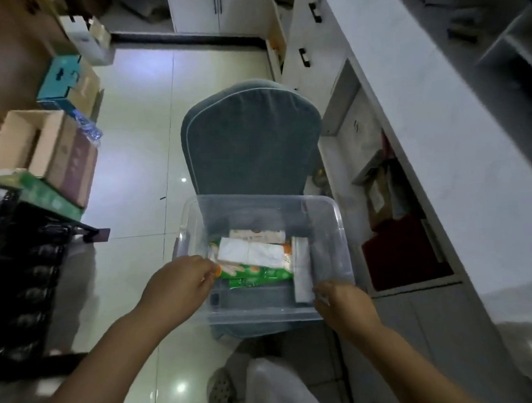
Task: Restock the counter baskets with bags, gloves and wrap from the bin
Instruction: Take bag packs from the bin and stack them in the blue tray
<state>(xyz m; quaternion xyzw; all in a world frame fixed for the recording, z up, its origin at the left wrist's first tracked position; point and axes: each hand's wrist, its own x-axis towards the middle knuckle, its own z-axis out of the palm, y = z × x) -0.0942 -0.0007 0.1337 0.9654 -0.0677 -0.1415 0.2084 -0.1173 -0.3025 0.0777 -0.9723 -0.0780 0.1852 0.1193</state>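
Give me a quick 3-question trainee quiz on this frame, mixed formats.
1. True or false: the clear bin sits on the floor.
2. Which hand touches the green packet? A) left hand B) right hand C) neither
3. Fill in: the right hand is at the bin's near-____ corner.

Key: 1 false, it rests on the grey chair. 2 A. 3 right; whether it grips the bin or the white packet beside it cannot be told.

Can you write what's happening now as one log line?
left hand: at green packet | right hand: on bin | bin: on chair
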